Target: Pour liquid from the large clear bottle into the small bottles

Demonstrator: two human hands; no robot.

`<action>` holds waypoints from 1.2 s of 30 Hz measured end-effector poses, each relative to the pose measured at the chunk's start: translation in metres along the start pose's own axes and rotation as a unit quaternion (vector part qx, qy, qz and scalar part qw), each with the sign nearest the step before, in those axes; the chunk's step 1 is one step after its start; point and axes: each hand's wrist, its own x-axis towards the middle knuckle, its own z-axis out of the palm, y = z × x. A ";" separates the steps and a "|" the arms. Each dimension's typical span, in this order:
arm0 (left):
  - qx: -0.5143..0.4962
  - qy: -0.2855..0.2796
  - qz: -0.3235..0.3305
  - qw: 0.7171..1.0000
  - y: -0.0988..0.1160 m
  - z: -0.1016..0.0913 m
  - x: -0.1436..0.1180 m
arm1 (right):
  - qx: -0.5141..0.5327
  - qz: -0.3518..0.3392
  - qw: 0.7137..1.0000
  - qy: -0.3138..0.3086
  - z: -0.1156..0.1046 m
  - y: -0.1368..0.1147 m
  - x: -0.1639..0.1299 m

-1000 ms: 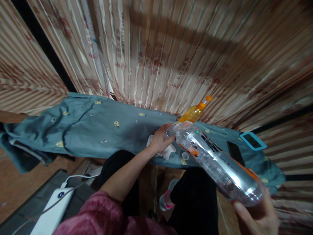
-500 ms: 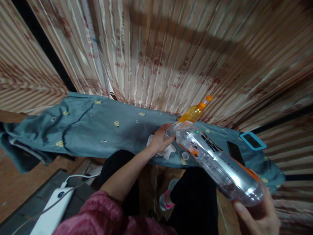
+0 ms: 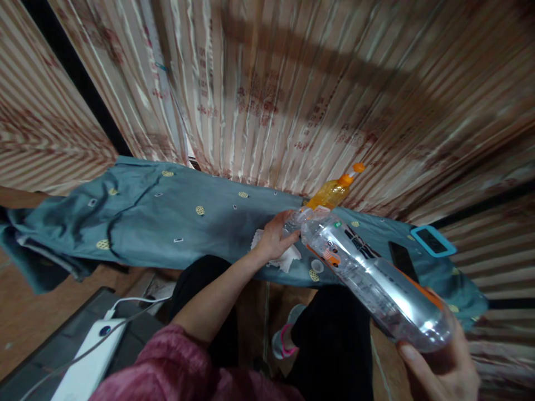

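A large clear plastic bottle [image 3: 368, 273] with a silver and orange label lies tilted across the view, its narrow end up and to the left. My right hand [image 3: 445, 356] is closed round its base. At its upper end my left hand [image 3: 273, 239] grips a small clear plastic container [image 3: 291, 224]; whether the two touch, I cannot tell. Just behind them stands an amber bottle [image 3: 330, 194] with an orange top. Beneath my left hand lies a crumpled white tissue [image 3: 288, 259], and a small round translucent cap [image 3: 317, 266] rests to its right.
A narrow table under a green patterned cloth [image 3: 213, 228] runs along a pleated curtain [image 3: 259, 94]. On its right end are a dark phone [image 3: 402, 260] and a blue-framed device [image 3: 433, 240]. A white power bank [image 3: 90, 356] with a cable sits at the lower left.
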 end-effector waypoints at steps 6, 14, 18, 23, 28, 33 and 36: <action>0.004 -0.002 0.010 1.000 -0.002 0.000 0.000 | -0.016 0.011 1.000 -0.001 0.006 -0.015 -0.004; 0.000 -0.004 -0.014 1.000 0.003 -0.002 0.000 | -0.023 0.002 1.000 -0.013 0.004 -0.011 -0.004; -0.003 -0.003 -0.011 1.000 0.004 -0.002 0.000 | -0.032 -0.010 0.999 -0.016 -0.003 0.002 0.001; 0.000 -0.008 -0.013 1.000 0.003 -0.002 0.001 | -0.016 -0.005 1.000 -0.019 -0.008 0.011 0.004; -0.007 -0.005 -0.008 1.000 0.004 -0.002 0.000 | 0.000 -0.009 1.000 -0.004 -0.011 0.021 0.007; -0.005 -0.008 -0.012 1.000 0.005 -0.003 0.000 | -0.017 -0.014 1.000 -0.012 -0.011 0.021 0.006; -0.004 -0.007 -0.013 1.000 0.004 -0.002 0.000 | -0.024 -0.018 0.999 -0.020 -0.010 0.017 0.005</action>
